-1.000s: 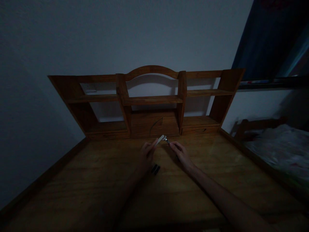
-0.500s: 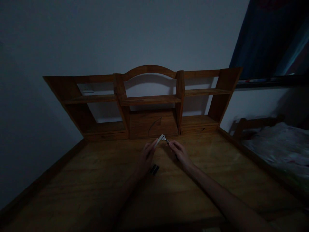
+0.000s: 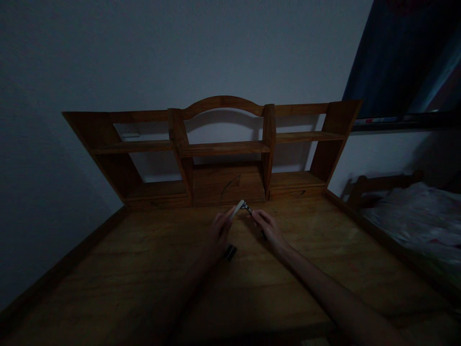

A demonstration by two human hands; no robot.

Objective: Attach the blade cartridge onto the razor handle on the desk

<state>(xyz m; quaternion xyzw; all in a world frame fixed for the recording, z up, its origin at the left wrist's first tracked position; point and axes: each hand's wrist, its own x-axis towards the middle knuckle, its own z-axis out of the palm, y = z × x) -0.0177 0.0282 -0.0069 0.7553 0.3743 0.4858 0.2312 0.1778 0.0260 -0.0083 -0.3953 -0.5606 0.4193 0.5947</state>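
In dim light both my hands meet over the far middle of a wooden desk. My left hand pinches a small pale flat piece that angles up to the right. My right hand is closed on a thin handle whose shiny metal tip touches that pale piece. I cannot make out what the tool is. A small black object lies on the desk just below my left hand.
A wooden shelf unit with an arched top and small drawers stands along the desk's back edge against a pale wall. To the right are a wooden bed frame, light bedding and a dark curtain.
Almost nothing: the hands and the two small pieces stay together in the same spot; only the view shifts slightly.
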